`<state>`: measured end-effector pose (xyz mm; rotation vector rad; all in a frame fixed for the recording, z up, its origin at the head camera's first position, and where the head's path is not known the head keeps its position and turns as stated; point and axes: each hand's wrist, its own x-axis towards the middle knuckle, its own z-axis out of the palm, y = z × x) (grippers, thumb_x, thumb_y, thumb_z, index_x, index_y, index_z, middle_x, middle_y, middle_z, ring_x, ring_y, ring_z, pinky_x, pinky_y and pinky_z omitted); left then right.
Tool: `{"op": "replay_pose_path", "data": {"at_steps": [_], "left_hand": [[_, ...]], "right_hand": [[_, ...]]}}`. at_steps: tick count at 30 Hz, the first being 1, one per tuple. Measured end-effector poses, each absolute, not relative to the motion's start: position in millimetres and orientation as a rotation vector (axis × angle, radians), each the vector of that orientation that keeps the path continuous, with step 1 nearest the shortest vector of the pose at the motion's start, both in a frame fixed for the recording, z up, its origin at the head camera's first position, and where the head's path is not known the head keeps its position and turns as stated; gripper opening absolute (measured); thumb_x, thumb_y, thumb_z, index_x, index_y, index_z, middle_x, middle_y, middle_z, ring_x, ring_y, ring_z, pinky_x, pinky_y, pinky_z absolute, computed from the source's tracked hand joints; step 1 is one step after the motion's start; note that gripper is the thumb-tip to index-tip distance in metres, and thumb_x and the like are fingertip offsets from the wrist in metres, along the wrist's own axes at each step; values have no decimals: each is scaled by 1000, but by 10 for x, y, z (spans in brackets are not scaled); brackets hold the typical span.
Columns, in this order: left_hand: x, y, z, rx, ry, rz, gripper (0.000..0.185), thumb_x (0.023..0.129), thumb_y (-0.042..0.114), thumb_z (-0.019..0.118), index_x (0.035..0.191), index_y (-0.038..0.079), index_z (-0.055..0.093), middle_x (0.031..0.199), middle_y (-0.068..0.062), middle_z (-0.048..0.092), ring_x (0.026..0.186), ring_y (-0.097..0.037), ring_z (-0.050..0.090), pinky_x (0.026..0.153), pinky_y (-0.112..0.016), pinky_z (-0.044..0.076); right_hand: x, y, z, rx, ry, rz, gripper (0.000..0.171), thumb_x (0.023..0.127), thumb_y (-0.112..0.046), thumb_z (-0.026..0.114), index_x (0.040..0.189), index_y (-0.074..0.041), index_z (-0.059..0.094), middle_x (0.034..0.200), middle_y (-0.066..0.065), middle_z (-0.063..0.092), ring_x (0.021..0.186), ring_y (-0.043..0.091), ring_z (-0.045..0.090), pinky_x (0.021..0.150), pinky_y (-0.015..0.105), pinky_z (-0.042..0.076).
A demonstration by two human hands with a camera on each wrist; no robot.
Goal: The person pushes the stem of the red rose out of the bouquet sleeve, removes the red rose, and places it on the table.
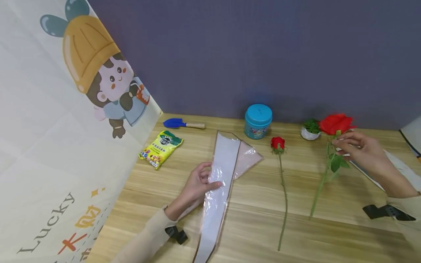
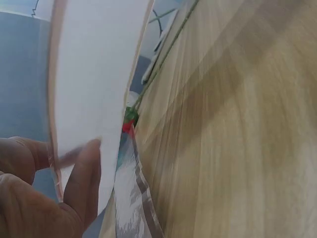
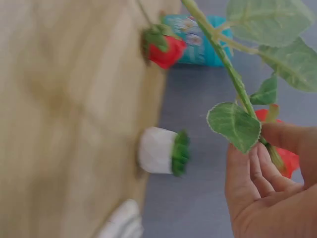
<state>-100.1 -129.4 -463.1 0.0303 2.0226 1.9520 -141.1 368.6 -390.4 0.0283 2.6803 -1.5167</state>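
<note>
In the head view my left hand (image 1: 198, 184) holds a folded sleeve of pale wrapping film (image 1: 223, 168) with a dark edge, thumb in front and fingers behind. The left wrist view shows the wrapping film (image 2: 94, 84) standing upright between the thumb and fingers of the left hand (image 2: 49, 198). At the right, my right hand (image 1: 363, 148) pinches the stem of a large red artificial rose (image 1: 337, 124) just below its bloom; the green stem (image 3: 233, 74) and leaves hang down. A smaller red rose (image 1: 278, 143) lies on the table between the hands.
Along the back stand a blue lidded tub (image 1: 258, 122) and a small potted succulent (image 1: 310, 129). A blue hand trowel (image 1: 181, 123) and a yellow-green packet (image 1: 161, 149) lie at the left. Beneath the right forearm is a whitish flat item (image 1: 402, 170). A dark wall panel (image 1: 263, 54) closes the back.
</note>
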Motion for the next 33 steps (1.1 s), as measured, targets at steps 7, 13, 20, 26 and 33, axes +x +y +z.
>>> {"op": "replay_pose_path", "data": {"at_steps": [7,13,20,26,33], "left_hand": [[-990,-1345,-4637,24,2050,1920,61,91,-7,66,148,-2,45,106,-23,73,79,-10,68,77,-22,60],[-984,-1411,-4649,-34,2073,1905,61,90,-9,65,147,0,46,111,-28,71,77,-11,68,68,-20,58],[-988,-1483,-4656,-99,2116,1871,64,88,-5,71,148,4,48,116,-26,71,85,-15,72,73,-25,62],[-993,-1535,-4644,-126,2121,1845,65,89,0,74,148,7,49,113,-21,73,83,-14,70,75,-31,64],[-992,-1624,-4644,-119,2124,1816,59,95,8,71,150,7,48,120,-24,72,88,-15,72,77,-34,66]], "right_hand": [[-1425,3595,-4168,11,2598,-1373,22,107,-28,59,120,-10,58,92,-34,65,80,-4,66,66,23,60],[-1435,3498,-4360,61,2510,-1321,44,107,-34,60,131,2,52,93,-33,63,82,-3,65,71,23,60],[-1420,3390,-4575,102,2505,-1373,42,106,-29,62,129,6,55,86,-34,65,77,-3,66,66,24,60],[-1409,3331,-4701,99,2502,-1406,45,107,-27,60,132,11,53,85,-35,67,77,-5,66,66,23,60],[-1399,3334,-4776,82,2503,-1439,45,107,-23,60,131,14,53,89,-32,68,79,-8,68,70,19,60]]}}
